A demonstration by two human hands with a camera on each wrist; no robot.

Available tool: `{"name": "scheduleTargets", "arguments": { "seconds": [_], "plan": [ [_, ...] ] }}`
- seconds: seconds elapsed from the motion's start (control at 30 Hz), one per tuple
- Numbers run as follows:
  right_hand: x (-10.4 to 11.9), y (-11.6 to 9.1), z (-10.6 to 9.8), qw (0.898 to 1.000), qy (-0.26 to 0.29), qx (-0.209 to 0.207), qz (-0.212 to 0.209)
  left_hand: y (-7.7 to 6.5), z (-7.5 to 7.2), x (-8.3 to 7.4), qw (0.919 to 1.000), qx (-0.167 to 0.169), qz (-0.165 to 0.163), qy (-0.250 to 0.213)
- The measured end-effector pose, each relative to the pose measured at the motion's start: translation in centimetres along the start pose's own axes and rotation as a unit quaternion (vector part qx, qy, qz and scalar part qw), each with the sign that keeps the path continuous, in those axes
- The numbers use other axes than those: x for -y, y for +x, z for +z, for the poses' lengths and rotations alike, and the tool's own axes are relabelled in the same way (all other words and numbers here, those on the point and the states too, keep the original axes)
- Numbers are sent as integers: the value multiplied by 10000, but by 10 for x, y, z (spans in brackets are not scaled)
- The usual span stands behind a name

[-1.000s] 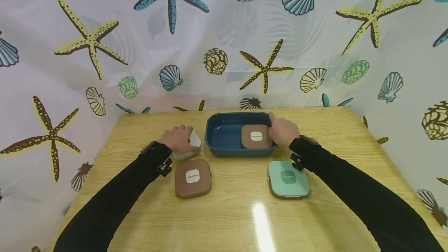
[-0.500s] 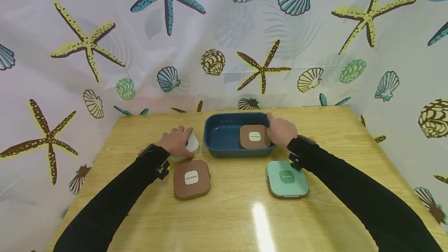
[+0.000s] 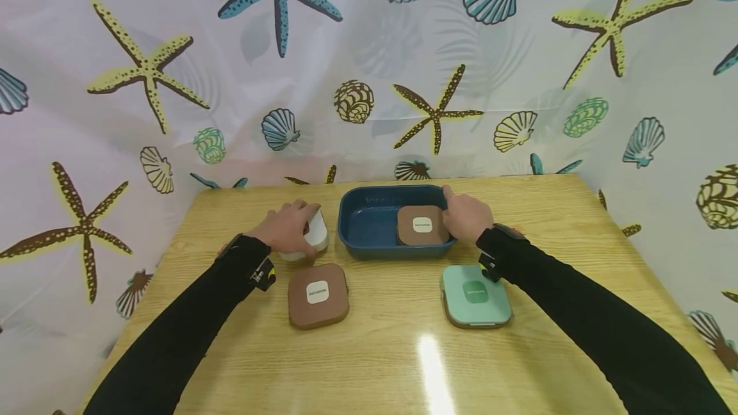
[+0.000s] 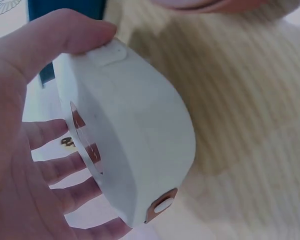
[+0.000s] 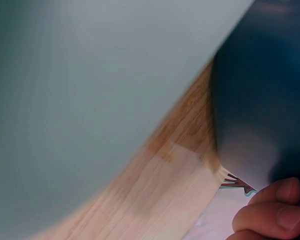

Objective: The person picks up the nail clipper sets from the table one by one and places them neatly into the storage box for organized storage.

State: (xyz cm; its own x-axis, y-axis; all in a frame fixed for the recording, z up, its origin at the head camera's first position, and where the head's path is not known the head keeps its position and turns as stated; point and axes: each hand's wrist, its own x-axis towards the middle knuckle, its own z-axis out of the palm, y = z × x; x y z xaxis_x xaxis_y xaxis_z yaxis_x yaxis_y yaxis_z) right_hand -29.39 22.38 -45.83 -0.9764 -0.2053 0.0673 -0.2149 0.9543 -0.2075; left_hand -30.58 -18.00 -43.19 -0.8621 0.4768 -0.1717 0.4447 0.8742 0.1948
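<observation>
My left hand (image 3: 288,228) grips a white square case with rounded corners (image 3: 315,232), left of a blue open bin (image 3: 369,252). In the left wrist view the thumb lies on one side of the white case (image 4: 135,105) and the fingers on the opposite side; a small brown latch tab (image 4: 161,205) shows on its wall. My right hand (image 3: 468,216) holds the bin's right end, thumb at the rim. Inside the bin, at its right side, lies a brown square case with a pale label (image 3: 412,234). The right wrist view shows curled fingers (image 5: 277,212) against the blue wall.
A second brown case (image 3: 318,316) lies in front of the left hand. A mint-green case (image 3: 461,306) lies under the right wrist and fills much of the right wrist view. The wooden table (image 3: 380,364) backs onto a shell-patterned cloth (image 3: 357,37).
The left hand has shifted slightly left with the white case, widening the gap to the bin a little, and the case has turned slightly. The right hand and the bin stay put.
</observation>
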Motion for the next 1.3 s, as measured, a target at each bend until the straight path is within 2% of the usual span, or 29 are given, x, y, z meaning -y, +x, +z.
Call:
{"name": "scheduleTargets", "arguments": {
  "seconds": [0.27,0.43,0.57,0.9,1.3],
  "plan": [
    [2,-2,-3,10000,6,30,27,-8,-30,-11,9996,-205,142,-127],
    [3,-4,-5,9999,56,44,92,-5,-43,-19,9985,-347,415,-10],
    [4,-5,-6,9999,83,77,106,0,-50,-35,9974,-395,596,63],
    [4,-1,-5,9999,31,112,96,17,-56,-80,9932,-333,1047,390],
    [6,-5,-9,9998,134,118,88,42,-51,-108,9920,2,1152,509]
  ]
}}
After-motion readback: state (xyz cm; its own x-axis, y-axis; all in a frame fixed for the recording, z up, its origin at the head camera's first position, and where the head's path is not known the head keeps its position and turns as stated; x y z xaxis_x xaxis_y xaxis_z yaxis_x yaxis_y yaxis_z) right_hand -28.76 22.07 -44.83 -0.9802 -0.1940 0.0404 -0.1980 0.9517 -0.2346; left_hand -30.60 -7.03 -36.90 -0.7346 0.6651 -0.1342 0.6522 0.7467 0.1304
